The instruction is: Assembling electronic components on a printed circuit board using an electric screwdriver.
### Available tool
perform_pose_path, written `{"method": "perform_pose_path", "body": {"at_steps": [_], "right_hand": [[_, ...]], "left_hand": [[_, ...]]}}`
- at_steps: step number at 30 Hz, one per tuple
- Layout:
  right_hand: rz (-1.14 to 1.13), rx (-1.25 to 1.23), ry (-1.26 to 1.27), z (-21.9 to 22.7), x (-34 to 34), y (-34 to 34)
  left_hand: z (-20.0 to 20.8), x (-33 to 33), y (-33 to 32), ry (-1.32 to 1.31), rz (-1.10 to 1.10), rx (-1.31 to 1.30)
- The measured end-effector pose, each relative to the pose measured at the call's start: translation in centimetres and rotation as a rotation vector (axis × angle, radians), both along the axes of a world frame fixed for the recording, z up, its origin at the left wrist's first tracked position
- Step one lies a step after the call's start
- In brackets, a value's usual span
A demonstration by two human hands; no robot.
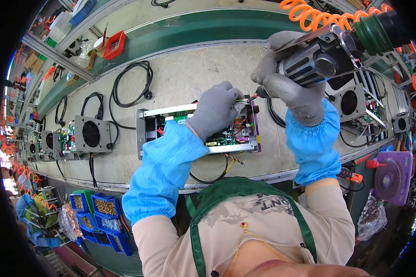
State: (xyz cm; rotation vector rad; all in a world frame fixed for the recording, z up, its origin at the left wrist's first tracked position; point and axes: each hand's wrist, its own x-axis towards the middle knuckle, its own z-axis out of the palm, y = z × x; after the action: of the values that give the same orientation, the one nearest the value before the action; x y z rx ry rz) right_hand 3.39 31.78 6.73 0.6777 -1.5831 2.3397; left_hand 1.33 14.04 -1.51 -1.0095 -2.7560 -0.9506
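An open metal chassis [171, 111] with green circuit boards and wires inside lies before me; its right end has a purple panel [257, 131]. My left hand [216, 108], in a grey glove, reaches over it from the near side. Its fingers are pinched together at the chassis's far right corner, and whatever they hold is hidden. In my gloved right hand [293, 94] is a power screwdriver [312, 62], lying nearly sideways with the fingers wrapped round its body. The screwdriver's bit points left, close to my left fingertips; contact with a screw cannot be made out.
More chassis with black fans stand left [90, 134] and right [349, 102] on the bench. Coiled black cables [148, 81] lie behind. A red bin [114, 45] sits far left, an orange coiled hose [309, 14] hangs far right. Blue screw bins [105, 206] are near left, a purple fan [393, 177] near right.
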Motion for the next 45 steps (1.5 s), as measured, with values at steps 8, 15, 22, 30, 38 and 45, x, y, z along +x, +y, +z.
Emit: {"method": "perform_pose_path", "body": {"at_steps": [8,15,22,30,38,45], "right_hand": [[-0.063,0.157,-0.097,0.4,0.3,0.3],[-0.116,0.095,-0.016,1.3,0.5,-0.4],[-0.303,0.072,-0.024,0.7,1.7,-0.6],[-0.198,-0.008,0.051,0.3,1.1,-0.3],[-0.213,0.167,0.142,-0.2,-0.3,-0.8],[-0.213,0.064,-0.028,1.7,-0.6,-1.1]], "left_hand": [[0.5,0.2,0.2,-0.036,0.012,-0.048],[0.4,0.2,-0.1,-0.077,-0.002,0.098],[0.2,0.0,0.4,0.035,-0.013,0.091],[0.8,-1.2,0.7,-0.126,-0.072,-0.144],[0.6,-1.0,0.6,-0.079,-0.061,-0.143],[-0.2,-0.7,0.8,-0.023,-0.045,-0.100]]}}
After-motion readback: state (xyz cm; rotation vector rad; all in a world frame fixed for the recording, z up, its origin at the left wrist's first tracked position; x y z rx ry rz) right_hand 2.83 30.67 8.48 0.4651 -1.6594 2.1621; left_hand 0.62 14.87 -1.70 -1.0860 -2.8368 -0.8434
